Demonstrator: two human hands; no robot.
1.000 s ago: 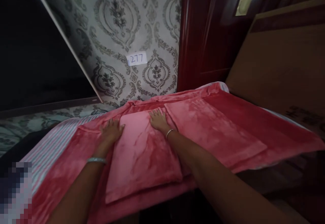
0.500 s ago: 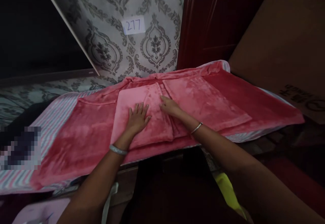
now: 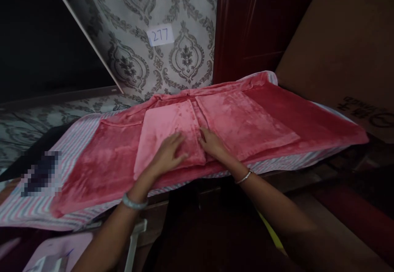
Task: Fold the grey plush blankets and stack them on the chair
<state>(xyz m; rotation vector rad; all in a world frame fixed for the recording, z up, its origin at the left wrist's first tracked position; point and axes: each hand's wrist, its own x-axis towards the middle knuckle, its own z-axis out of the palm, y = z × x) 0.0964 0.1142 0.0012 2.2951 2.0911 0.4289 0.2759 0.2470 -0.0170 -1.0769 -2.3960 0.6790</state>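
A folded pink plush cloth (image 3: 160,120) lies over a larger red plush cloth (image 3: 101,169) spread out flat. My left hand (image 3: 168,153) is over the lower part of the folded piece, fingers apart and nothing in them. At its right edge is my right hand (image 3: 213,144), fingers slightly bent and apart, touching the fabric near the fold. Just to the right lies another pink plush panel (image 3: 243,120), with a narrow gap between the two.
Beneath the plush cloth is a striped sheet (image 3: 72,148). A dark screen (image 3: 52,46) stands at the left, and a large cardboard box (image 3: 341,50) at the right. A paper marked 277 (image 3: 160,35) is on the patterned wall. A pink object (image 3: 61,249) is at lower left.
My left hand has slid down toward the front edge, no longer lying flat. The right hand has moved slightly down and right along the fold edge, its fingers loosening.
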